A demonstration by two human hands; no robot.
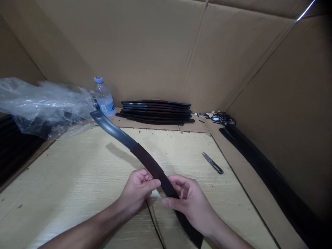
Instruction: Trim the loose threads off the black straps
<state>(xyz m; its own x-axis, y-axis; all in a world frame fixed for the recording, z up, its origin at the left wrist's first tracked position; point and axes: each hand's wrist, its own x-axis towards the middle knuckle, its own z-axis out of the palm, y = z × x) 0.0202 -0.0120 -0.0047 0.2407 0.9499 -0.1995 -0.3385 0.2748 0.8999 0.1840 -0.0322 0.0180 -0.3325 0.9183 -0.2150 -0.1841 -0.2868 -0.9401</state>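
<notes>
A long, flat, dark strap (147, 159) runs slantwise above the table, with a glossy black far end and a dark brown band around its middle. My left hand (141, 186) pinches its left edge, thumb on top and fingers curled beneath. Lower down, my right hand (188, 200) grips the strap from the right, its thumb lying across the face. The strap's near end reaches past my right hand to the bottom of the view. A thin black cord (155, 224) hangs below my left hand; where it is attached is hidden.
Thread snips (212, 163) lie on the pale wooden table (85, 169). Behind are a stack of dark strips (155, 112), a water bottle (104, 98) and clear plastic wrap (46, 103). Tangled black cords (224, 118) and long black strips (259, 162) lie right. Cardboard walls (145, 45) surround the table.
</notes>
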